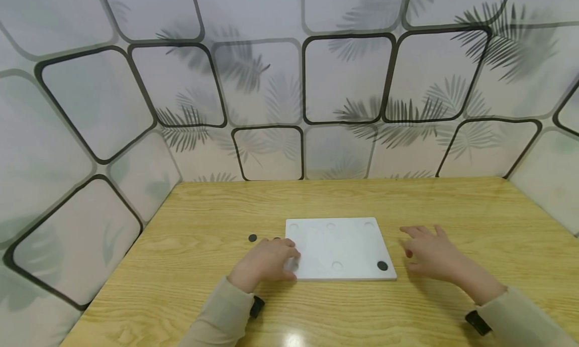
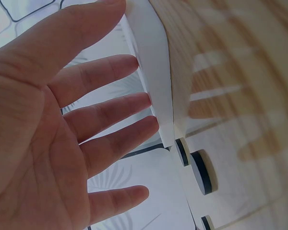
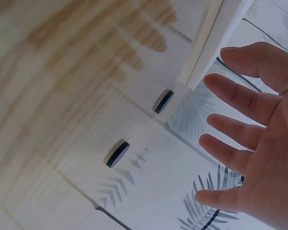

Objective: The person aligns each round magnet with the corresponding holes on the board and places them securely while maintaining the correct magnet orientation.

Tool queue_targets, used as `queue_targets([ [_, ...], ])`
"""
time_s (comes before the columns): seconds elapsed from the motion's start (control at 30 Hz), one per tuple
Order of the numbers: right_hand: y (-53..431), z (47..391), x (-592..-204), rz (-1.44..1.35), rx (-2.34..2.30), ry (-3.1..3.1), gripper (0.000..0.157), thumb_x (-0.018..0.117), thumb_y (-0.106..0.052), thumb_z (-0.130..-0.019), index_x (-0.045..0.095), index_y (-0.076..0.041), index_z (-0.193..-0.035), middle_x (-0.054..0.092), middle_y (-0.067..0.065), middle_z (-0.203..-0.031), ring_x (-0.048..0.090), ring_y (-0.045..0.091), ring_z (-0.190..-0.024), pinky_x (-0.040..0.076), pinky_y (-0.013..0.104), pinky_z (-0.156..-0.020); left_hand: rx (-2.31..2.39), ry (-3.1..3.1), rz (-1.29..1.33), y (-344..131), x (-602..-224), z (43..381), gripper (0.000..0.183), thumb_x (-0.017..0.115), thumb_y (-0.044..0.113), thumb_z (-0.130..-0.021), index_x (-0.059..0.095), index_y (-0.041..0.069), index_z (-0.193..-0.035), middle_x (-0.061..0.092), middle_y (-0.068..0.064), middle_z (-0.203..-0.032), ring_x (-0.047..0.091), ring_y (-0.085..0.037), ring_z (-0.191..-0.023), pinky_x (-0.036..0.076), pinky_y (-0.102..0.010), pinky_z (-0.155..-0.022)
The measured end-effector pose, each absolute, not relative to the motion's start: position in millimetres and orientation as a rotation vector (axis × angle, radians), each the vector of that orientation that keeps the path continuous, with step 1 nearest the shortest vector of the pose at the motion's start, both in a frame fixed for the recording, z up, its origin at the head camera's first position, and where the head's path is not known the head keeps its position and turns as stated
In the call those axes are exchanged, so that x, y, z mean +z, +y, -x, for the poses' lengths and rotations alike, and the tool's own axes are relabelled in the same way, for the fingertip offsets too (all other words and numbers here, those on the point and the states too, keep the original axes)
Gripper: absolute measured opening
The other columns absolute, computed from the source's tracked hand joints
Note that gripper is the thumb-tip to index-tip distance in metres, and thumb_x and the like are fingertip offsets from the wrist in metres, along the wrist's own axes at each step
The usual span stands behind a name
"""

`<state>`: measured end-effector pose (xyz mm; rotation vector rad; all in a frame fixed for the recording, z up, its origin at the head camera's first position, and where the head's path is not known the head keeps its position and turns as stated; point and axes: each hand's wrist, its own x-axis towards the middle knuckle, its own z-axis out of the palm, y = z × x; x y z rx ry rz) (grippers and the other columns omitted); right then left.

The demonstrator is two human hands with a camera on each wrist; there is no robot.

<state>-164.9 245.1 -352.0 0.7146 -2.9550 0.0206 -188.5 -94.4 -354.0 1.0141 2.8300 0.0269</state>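
A white board (image 1: 336,246) with several shallow round recesses lies on the wooden table. One black disc (image 1: 382,265) sits at its near right corner. My left hand (image 1: 271,260) is at the board's left edge, fingers extended and apart in the left wrist view; contact with the edge is hard to make out. Beside it on the table lie a black disc (image 1: 253,237) and another disc (image 1: 277,238), partly covered by the hand. To the board's right, my right hand (image 1: 429,254) hovers above the table with spread fingers, holding nothing.
In the right wrist view, two more black discs (image 3: 117,153) lie on the table near the right hand. The left wrist view shows a thicker-looking disc (image 2: 201,172) close to the board's end. A patterned curtain-like wall (image 1: 267,101) surrounds the table's far side (image 1: 344,196).
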Motion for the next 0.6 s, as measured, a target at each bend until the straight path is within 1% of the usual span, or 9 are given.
queue_targets([
  [0.27,251,165,-353,-0.698,0.044,-2.971,0.022,0.073,-0.015,-0.064,0.052,-0.021,-0.062,0.049,0.022,-0.118,0.043,0.042,-0.106,0.021,0.071,-0.080,0.038,2.825,-1.012,-94,-353,189,0.043,0.069,0.039,-0.073,0.063,0.019,-0.110,0.053,-0.001,-0.117,0.051,-0.019,-0.103,0.042,-0.043,-0.083],
  [0.6,257,166,-352,-0.681,0.062,-2.975,0.021,0.070,-0.012,-0.065,0.052,-0.022,-0.060,0.048,0.023,-0.118,0.042,0.042,-0.106,0.019,0.071,-0.080,0.026,2.836,-1.018,-94,-352,189,0.042,0.069,0.039,-0.073,0.063,0.019,-0.109,0.054,-0.001,-0.117,0.052,-0.020,-0.102,0.042,-0.042,-0.082],
])
